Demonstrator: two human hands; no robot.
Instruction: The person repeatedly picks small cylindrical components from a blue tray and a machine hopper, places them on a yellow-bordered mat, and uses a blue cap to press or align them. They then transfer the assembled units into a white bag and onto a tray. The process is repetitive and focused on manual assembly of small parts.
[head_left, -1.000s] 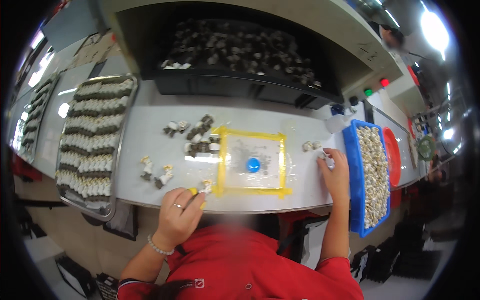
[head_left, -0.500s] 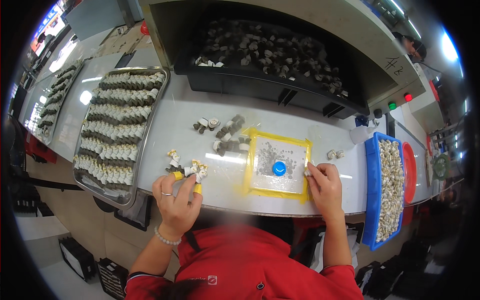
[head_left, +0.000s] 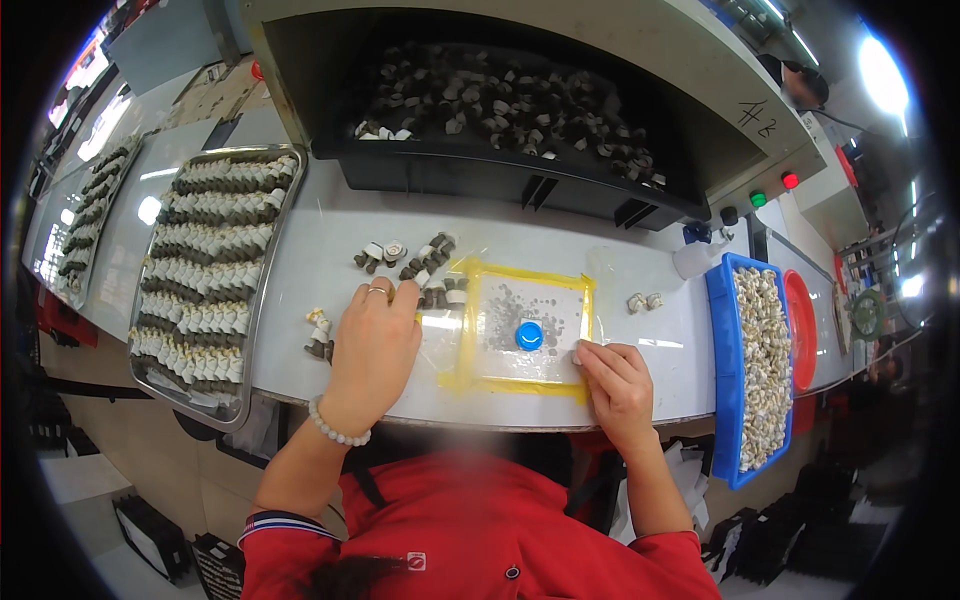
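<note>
My left hand, wearing a ring and a beaded bracelet, reaches over the bench beside several dark-and-white figurine pieces. Its fingers bend downward and their tips are hidden, so what they touch does not show. Left of that hand lies a small white figure with a yellowish top. My right hand is pinched at the right edge of a yellow-taped square pad; a small white part, mostly covered, is between its fingertips. A round blue cap sits on the spotted pad.
At left, a metal tray carries rows of figures. A black bin of dark-and-white pieces stands under a shelf at the back. The blue basket at right holds small whitish parts. Two small parts and a white bottle stand near it.
My left hand has moved forward and right from the small white figures towards the dark-and-white pieces. My right hand stays pinched at the pad's right edge. The whole view has shifted slightly.
</note>
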